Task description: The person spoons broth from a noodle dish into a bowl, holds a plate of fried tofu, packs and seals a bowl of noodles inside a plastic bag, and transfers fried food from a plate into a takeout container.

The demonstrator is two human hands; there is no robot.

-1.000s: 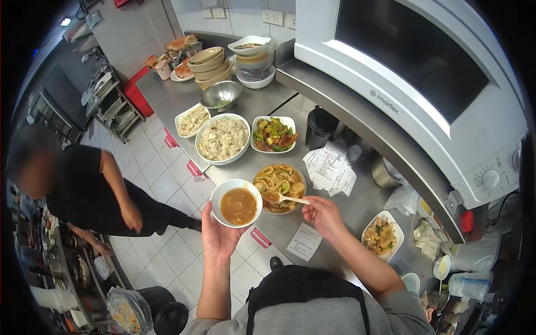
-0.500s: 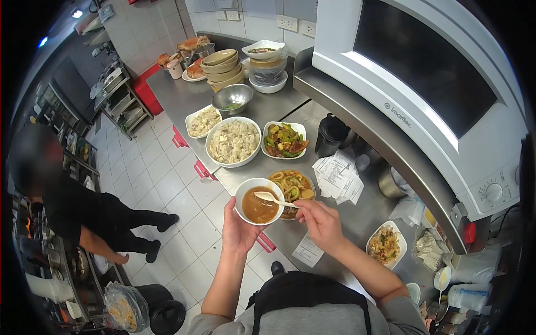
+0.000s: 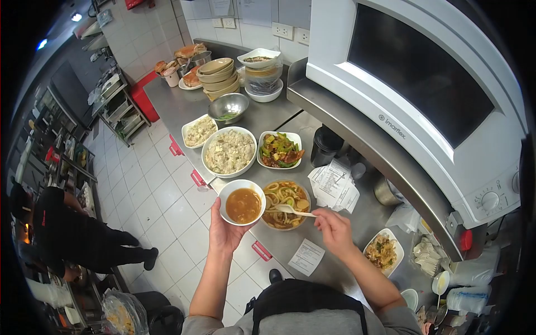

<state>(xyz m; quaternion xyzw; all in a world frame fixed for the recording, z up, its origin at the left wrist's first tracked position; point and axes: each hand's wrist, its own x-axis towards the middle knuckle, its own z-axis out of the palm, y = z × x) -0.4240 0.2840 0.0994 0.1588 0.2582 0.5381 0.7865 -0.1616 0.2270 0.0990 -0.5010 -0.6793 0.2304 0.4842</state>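
A small white bowl [image 3: 243, 205] of brown sauce is held up in my left hand [image 3: 225, 231], its fingers around the left side and underneath. My right hand [image 3: 333, 229] pinches the handle of a light-coloured spoon [image 3: 296, 211]. The spoon's head is over a round bowl of noodles in brown sauce [image 3: 286, 192], just right of the white bowl. Behind these are a large white bowl of rice [image 3: 229, 152] and a square white dish of green vegetables and meat [image 3: 280, 149]. A paper slip [image 3: 306, 257] lies in front of the noodles.
More receipts [image 3: 335, 183] lie beside a black lidded container [image 3: 325, 146]. A white microwave [image 3: 413, 72] sits on a raised steel shelf at right. Stacked bowls [image 3: 218, 78] and a metal bowl [image 3: 228, 108] are farther back. A person in black [image 3: 67, 229] stands at left.
The spoon has moved from the small bowl of sauce back over the noodles. The person at left has turned toward the shelves and moved farther left.
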